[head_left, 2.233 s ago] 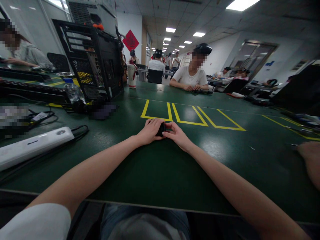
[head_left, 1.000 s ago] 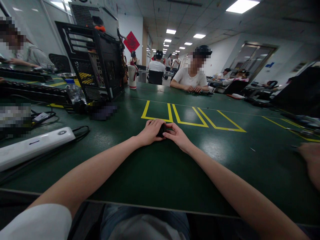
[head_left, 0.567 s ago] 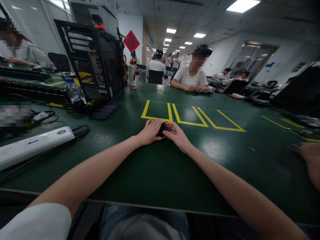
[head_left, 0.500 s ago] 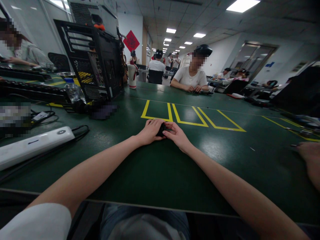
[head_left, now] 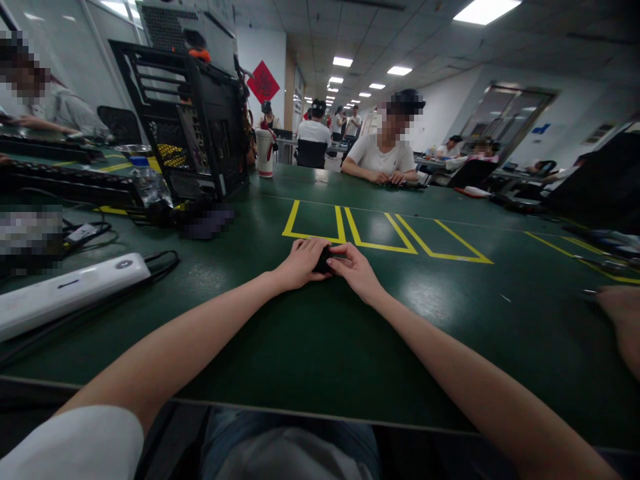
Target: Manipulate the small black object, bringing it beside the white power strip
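Observation:
A small black object (head_left: 323, 260) rests on the green table (head_left: 300, 353) in front of me, mostly covered by my fingers, so its kind does not show. My left hand (head_left: 303, 263) is closed around it from the left, fingers over its top. From the right, my right hand (head_left: 354, 269) has its thumb and fingers bent in against the object's right side. Just beyond both hands are yellow tape outlines (head_left: 380, 247) on the tabletop.
At left stand a black open computer case (head_left: 215, 127), a plastic cup (head_left: 150, 180) and a white power strip (head_left: 75, 293) with a black cable. A white tumbler (head_left: 265, 153) is farther back. Across the table sits a person (head_left: 383, 153); another person's hand (head_left: 620, 313) is at right.
My right thumb and fingers have shifted very slightly against the black object. The left hand looks the same.

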Demonstrator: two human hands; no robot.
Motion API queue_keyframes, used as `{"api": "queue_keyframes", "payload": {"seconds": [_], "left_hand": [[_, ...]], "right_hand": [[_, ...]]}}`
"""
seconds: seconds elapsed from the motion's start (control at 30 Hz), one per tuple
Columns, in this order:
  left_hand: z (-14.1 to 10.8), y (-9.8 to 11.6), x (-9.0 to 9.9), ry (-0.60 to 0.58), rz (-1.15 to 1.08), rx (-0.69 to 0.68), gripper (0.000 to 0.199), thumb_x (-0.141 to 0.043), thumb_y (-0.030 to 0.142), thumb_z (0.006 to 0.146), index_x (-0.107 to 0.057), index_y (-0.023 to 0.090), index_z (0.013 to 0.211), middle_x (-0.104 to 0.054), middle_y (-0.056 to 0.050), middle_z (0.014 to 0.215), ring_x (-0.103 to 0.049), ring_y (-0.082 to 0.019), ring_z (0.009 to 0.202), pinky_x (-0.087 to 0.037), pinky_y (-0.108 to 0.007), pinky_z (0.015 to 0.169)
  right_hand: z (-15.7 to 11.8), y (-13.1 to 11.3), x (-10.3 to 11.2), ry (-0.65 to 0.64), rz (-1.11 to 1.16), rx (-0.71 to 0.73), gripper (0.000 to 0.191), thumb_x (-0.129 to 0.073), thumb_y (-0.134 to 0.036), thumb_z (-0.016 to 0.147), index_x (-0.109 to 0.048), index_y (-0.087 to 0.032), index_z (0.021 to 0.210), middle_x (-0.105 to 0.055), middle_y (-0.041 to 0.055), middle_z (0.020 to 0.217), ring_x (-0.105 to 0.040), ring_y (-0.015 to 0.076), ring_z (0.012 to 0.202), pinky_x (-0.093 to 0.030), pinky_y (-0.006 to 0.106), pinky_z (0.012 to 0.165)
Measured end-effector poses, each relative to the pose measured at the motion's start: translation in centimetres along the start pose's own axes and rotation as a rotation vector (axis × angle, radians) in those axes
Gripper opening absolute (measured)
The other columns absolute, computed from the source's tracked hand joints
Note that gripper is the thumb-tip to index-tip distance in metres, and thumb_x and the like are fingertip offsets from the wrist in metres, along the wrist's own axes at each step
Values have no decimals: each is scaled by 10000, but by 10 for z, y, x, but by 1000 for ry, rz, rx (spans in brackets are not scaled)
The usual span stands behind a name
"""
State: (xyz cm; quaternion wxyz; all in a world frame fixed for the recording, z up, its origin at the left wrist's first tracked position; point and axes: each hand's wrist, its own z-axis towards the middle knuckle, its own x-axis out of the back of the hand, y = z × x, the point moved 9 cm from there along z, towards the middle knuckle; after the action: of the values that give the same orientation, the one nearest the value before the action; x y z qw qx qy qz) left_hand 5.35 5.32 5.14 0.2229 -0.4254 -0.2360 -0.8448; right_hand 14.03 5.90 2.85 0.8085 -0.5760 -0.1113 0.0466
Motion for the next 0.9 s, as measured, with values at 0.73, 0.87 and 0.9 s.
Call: {"api": "queue_keyframes", "payload": {"seconds": [0.73, 0.87, 0.9], "left_hand": [[1, 0, -1, 0, -3, -1, 541, -602, 327, 691, -322, 189, 1132, -470, -105, 1156, -424, -260, 1099, -284, -418, 906], [0, 0, 0, 4, -6, -2, 539, -602, 324, 689, -325, 184, 1130, -466, -111, 1158, -420, -265, 1103, -281, -421, 906], [0, 0, 0, 4, -7, -3, 540, -605, 316, 686, -325, 183, 1128, -467, -109, 1156, -422, -263, 1101, -281, -420, 905]], "right_hand": [[-1, 0, -3, -38, -53, 4, 270, -567, -276, 720, -455, -227, 961, -500, 28, 1017, -559, 150, 901, -489, 328, 769], [-1, 3, -7, -98, -47, -41, 305, -552, -267, 734, -459, -208, 1019, -501, 54, 1069, -555, 165, 919, -471, 378, 812], [-1, 1, -8, -113, -38, -27, 311, -565, -262, 726, -463, -208, 1014, -503, 52, 1073, -547, 169, 944, -463, 380, 833]]}}
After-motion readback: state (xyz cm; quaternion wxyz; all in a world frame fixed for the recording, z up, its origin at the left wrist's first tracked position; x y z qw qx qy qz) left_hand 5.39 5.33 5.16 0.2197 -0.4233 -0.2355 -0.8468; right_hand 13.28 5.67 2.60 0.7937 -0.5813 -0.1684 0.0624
